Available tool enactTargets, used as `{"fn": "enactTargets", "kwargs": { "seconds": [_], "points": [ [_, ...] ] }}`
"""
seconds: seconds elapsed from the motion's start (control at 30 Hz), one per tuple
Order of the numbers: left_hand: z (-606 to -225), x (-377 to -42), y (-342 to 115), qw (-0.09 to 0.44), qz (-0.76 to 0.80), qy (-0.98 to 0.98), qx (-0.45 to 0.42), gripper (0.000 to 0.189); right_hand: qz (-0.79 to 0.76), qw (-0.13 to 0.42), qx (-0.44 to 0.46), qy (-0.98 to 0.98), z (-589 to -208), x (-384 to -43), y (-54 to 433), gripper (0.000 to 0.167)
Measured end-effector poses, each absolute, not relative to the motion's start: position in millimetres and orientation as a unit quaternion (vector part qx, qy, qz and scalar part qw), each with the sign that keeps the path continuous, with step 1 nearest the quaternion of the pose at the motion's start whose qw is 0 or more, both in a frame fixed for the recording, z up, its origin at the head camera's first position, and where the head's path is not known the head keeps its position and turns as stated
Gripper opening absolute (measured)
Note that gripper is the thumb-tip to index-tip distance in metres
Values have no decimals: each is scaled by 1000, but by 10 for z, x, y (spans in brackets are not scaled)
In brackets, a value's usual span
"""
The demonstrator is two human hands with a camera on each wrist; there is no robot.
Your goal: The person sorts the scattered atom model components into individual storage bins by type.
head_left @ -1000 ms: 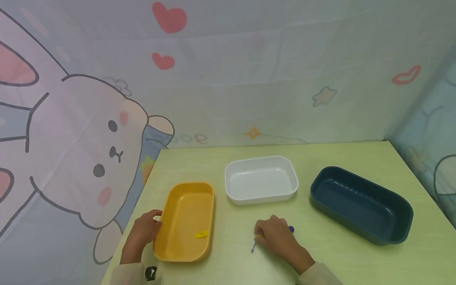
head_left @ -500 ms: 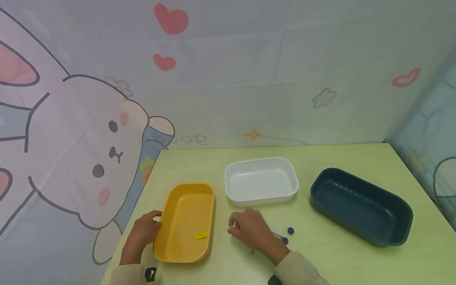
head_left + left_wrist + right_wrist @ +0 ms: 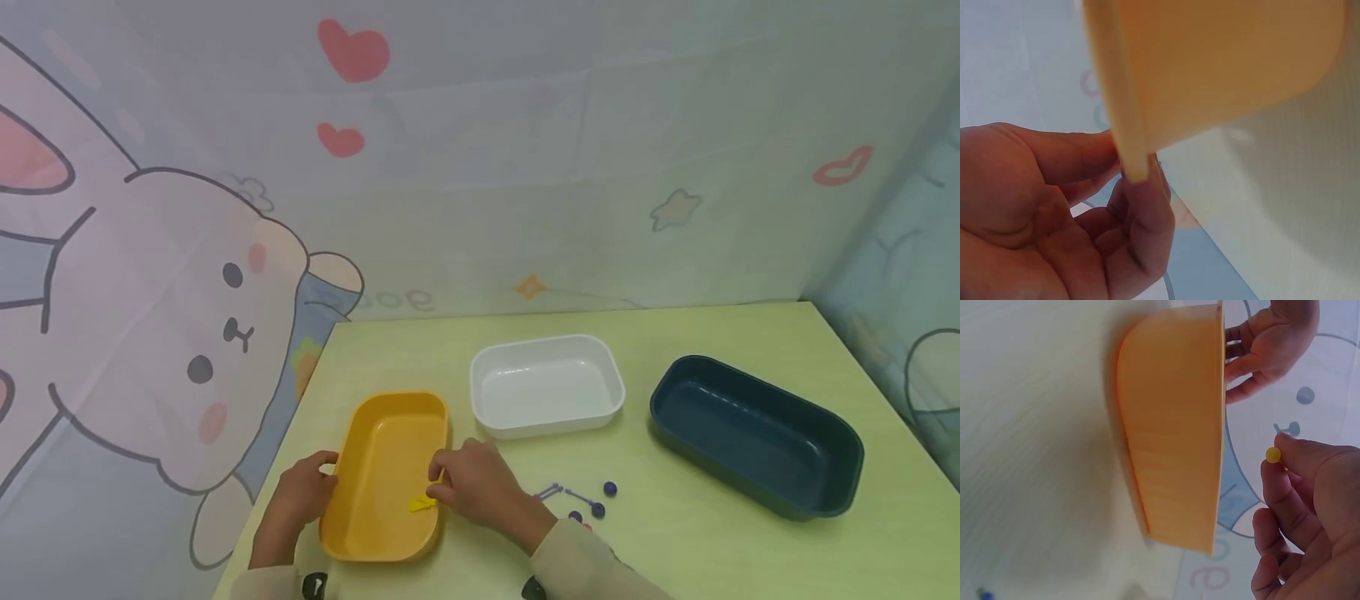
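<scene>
My left hand (image 3: 303,487) pinches the left rim of a yellow plastic tray (image 3: 386,467), thumb on one side and fingers on the other, as the left wrist view shows. Between thumb and forefinger my right hand (image 3: 480,483) pinches a small yellow piece with a round end (image 3: 1273,455); the rest of it is hidden by the fingers. That hand is over the tray's right rim. A few slim yellow pieces (image 3: 422,503) lie on the tray floor near its front right, just below the right fingertips.
Behind, in the middle of the table, stands a white tray (image 3: 547,387), and a dark blue tray (image 3: 756,437) is at the right. Right of my right wrist lie purple sticks (image 3: 579,497), several purple balls (image 3: 610,489) and a bit of pink (image 3: 587,526).
My right hand has moved left from over the purple pieces to the yellow tray's right rim, uncovering those pieces. My left hand has stayed at the tray's left rim.
</scene>
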State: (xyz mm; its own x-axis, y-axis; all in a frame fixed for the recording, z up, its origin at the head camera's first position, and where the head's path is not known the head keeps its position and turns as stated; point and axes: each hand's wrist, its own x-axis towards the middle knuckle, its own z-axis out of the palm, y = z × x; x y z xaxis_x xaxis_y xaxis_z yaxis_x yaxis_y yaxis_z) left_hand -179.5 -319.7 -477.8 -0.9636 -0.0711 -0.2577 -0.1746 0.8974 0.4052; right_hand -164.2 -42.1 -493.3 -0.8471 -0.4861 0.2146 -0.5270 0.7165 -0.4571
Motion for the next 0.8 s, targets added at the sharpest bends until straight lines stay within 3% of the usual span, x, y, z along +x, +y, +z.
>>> {"fn": "enactTargets", "kwargs": {
  "seconds": [0.8],
  "points": [
    [-4769,-1746,-3205,104,207,971,-50,38,240,67,288,-925,-4901,-1598,-780,15]
  ]
}}
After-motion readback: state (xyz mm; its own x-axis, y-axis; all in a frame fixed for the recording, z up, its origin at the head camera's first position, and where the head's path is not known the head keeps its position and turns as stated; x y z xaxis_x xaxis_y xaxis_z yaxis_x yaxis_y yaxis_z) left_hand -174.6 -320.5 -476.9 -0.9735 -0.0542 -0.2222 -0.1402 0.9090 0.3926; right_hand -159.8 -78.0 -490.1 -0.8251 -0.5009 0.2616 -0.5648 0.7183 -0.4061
